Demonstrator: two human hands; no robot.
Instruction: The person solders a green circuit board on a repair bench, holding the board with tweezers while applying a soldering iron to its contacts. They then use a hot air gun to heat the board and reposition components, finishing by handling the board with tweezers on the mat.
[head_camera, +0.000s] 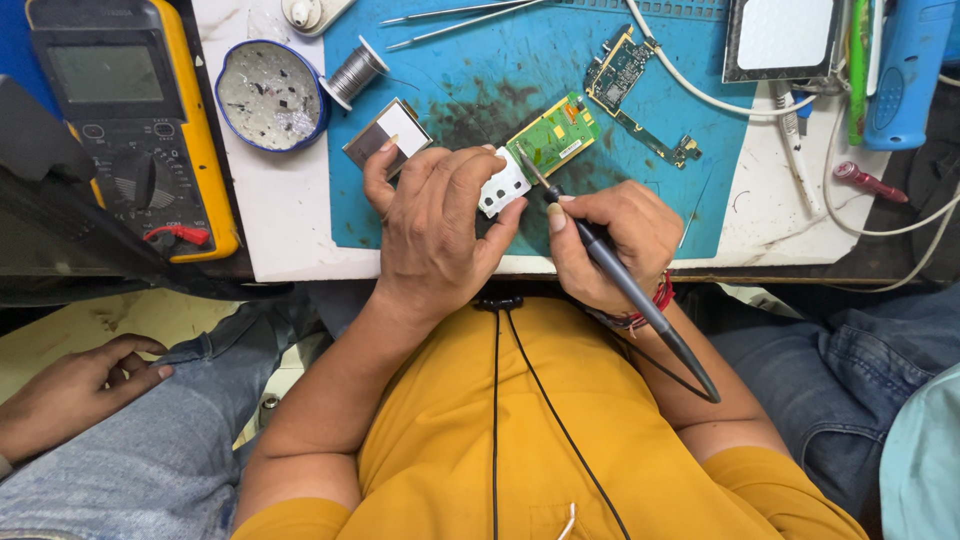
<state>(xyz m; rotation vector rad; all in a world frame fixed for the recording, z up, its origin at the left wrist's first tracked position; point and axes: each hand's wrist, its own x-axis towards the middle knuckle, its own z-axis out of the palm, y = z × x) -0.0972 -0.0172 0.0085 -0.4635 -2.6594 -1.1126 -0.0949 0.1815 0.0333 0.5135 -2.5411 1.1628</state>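
My left hand (435, 225) pins down a small green circuit board (553, 135) with a white plastic part at its near end, on a blue work mat (480, 70). My right hand (610, 245) grips a black soldering iron (620, 275) like a pen. Its tip touches the board's near edge, beside my left fingertips. The iron's cord runs back over my yellow shirt.
A second bare circuit board (625, 75) lies further back on the mat. A round tin (270, 95), solder spool (355, 72), small metal-framed screen (390, 130), tweezers (460, 15) and yellow multimeter (130, 120) sit left. Cables and a blue tool (905, 70) lie right. Another person's hand (80, 385) rests at the lower left.
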